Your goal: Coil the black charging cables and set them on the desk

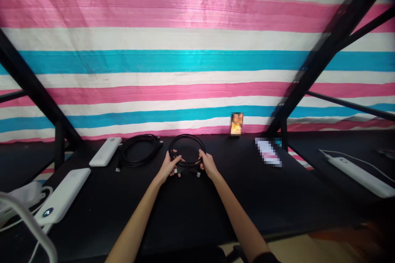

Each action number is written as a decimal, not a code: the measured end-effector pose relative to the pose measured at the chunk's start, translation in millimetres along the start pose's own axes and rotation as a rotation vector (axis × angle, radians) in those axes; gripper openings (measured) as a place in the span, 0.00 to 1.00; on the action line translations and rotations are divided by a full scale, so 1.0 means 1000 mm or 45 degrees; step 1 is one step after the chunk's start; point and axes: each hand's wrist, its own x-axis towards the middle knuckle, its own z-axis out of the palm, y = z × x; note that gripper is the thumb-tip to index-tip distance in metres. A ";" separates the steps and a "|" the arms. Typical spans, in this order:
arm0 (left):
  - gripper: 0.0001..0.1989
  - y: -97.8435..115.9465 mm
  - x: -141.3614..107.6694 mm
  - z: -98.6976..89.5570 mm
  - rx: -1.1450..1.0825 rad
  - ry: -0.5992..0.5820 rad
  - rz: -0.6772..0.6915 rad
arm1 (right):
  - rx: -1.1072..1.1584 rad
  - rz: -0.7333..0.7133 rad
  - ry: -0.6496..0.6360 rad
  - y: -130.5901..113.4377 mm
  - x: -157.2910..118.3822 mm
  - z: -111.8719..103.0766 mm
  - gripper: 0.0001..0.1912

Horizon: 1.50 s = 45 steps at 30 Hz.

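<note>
Coiled black cable point(187, 136) is held right in the grip, lifted by its near half above the black tabletop or resting on it; which can't be told. Coil's left side is pinched between thumb and fingers of the left hand point(169, 165); right side is pinched likewise by the right hand point(208, 163). The loop is kept round, hands well apart across it. Two cable ends are seen at the near edge of the grip: one plug point(176, 171) by the left fingers, one plug point(198, 174) just left of the right hand; types can't be read.

Just left of the grip, a second coiled black cable point(138, 164) is laid flat on the tabletop point(185, 218). Left of that coil, a white power bank point(105, 152) is placed at a slant. Farther left and nearer, a larger white power bank point(64, 193) with a round display is set down, white cable point(31, 222) passing in front of it.

Beyond and right of the grip, two items are pixelated: one upright point(236, 124), one flat. Far right, a white bar-shaped device point(364, 176) is seen. Behind everything, striped sheeting point(185, 61) is hung.
</note>
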 end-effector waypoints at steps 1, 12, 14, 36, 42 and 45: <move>0.31 0.000 0.000 0.000 -0.001 0.006 0.005 | -0.002 0.001 -0.002 0.000 0.000 0.000 0.13; 0.32 -0.004 0.003 -0.001 -0.005 0.079 0.060 | -0.050 -0.033 -0.098 0.001 0.000 0.001 0.13; 0.33 -0.006 0.004 -0.002 -0.003 0.088 0.069 | -0.067 -0.028 -0.103 0.001 0.000 0.001 0.13; 0.16 -0.014 0.012 -0.014 0.512 0.420 0.100 | -0.422 -0.087 0.001 -0.009 -0.009 0.001 0.11; 0.24 -0.010 0.008 -0.014 0.683 0.488 0.133 | -0.399 -0.074 -0.006 -0.009 -0.007 -0.001 0.12; 0.23 -0.007 0.005 -0.016 0.803 0.562 0.163 | -0.387 -0.068 -0.021 -0.008 -0.007 -0.002 0.13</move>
